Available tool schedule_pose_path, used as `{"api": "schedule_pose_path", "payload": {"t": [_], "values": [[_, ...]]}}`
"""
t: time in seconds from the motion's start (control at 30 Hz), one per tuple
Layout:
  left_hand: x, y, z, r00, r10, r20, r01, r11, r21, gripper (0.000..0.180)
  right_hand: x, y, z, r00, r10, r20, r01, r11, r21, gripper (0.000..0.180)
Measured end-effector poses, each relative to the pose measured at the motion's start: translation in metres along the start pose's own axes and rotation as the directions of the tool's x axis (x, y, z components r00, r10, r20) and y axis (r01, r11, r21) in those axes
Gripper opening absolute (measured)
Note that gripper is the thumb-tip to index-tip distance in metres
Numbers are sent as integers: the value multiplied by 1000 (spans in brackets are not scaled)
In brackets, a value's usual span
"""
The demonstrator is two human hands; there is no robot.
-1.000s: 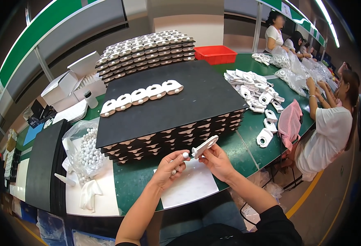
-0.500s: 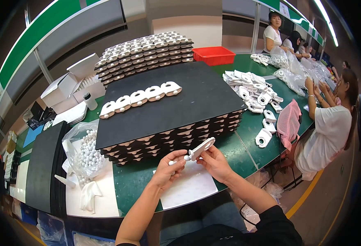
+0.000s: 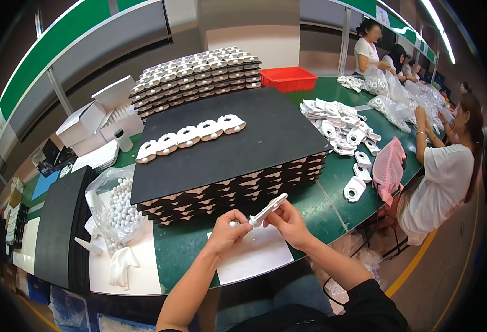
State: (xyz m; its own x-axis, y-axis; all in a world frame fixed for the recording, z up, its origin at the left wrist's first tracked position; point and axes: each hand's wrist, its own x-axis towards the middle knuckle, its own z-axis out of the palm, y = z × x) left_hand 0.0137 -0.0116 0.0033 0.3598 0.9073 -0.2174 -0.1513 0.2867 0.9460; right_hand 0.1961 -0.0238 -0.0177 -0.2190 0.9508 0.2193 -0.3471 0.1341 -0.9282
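My right hand (image 3: 289,227) grips a flat white plastic piece (image 3: 269,209), tilted with its far end up to the right. At the piece's lower left end, the fingertips of my left hand (image 3: 228,231) are closed and touch it. A small white ball (image 3: 233,224) shows between the fingers of my left hand; whether another ball sits under the fingertips is hidden. Both hands are above a white sheet (image 3: 254,257) at the table's near edge. Beyond them, a row of several similar white pieces with balls (image 3: 187,136) lies on the top black board (image 3: 227,160).
Black boards with white pieces between them are stacked ahead; another loaded stack (image 3: 199,74) stands behind. Left lies a bag of white balls (image 3: 124,207) beside a white cloth (image 3: 122,268). Right are a heap of white pieces (image 3: 340,124), a pink mesh bag (image 3: 388,166) and a seated co-worker (image 3: 442,171).
My left fingertips have closed in against the lower end of the white piece, where a ball showed before. The piece has tipped slightly more on edge. A far co-worker's head has turned down.
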Motion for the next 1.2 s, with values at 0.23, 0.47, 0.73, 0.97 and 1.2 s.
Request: {"api": "schedule_pose_path", "payload": {"t": [0.23, 0.47, 0.73, 0.97, 1.2], "values": [[5, -6, -7, 995, 54, 86, -45, 993, -113, 32, 32, -71, 10, 942, -208, 265, 314, 825, -470, 15], [8, -3, -19, 991, -96, 95, 135, 758, -638, 24, 155, -120, -22, 882, -470, 17, 362, 656, -662, 27], [12, -3, -21, 986, -136, 92, 160, 678, -718, 15, 254, -92, -60, 894, -252, -371, -211, 492, -844, 27], [12, -7, -23, 972, -182, 150, 233, 638, -734, 11, 255, -102, -62, 965, 35, -258, -245, 453, -857, 22], [7, -3, -19, 987, -132, 90, 160, 812, -562, 27, 197, -148, -83, 982, -129, -134, -36, 577, -816, 22]]}}
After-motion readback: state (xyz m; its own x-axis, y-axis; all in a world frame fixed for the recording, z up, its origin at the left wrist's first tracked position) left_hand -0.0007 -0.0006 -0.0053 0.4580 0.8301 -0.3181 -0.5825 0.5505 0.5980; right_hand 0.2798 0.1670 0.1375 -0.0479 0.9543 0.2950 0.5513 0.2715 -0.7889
